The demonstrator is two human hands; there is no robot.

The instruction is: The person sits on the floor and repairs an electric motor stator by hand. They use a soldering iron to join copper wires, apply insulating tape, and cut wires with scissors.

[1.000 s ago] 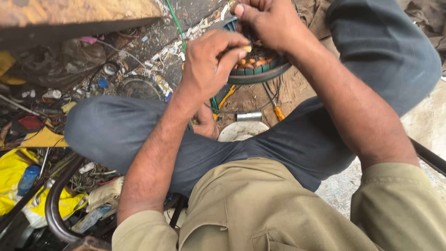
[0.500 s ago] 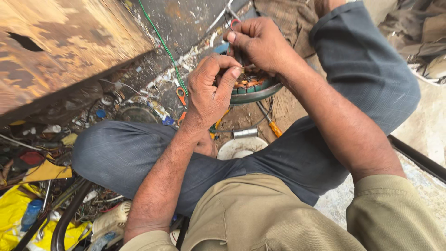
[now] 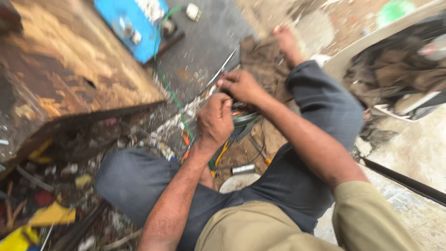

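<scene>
I sit on the ground with my legs crossed in grey trousers. Between my knees lies a round motor winding ring (image 3: 245,119) with copper coils, mostly hidden by my hands. My left hand (image 3: 213,122) is closed in a fist at the ring's left edge, apparently gripping it. My right hand (image 3: 240,85) is just above it, its fingertips pinched on a thin wire (image 3: 225,65) that runs up and away. The picture is blurred, so the exact grip is hard to make out.
A big rusty metal slab (image 3: 69,69) fills the left, with a blue box (image 3: 130,23) and a green cable (image 3: 163,81) beyond it. A small metal cylinder (image 3: 243,169), orange-handled pliers (image 3: 185,138) and yellow scraps (image 3: 51,216) lie about. A black bar (image 3: 404,179) crosses at right.
My head has tilted up, so both hands and the ring sit lower in view and the blue box has come into sight. Both hands stay at the ring.
</scene>
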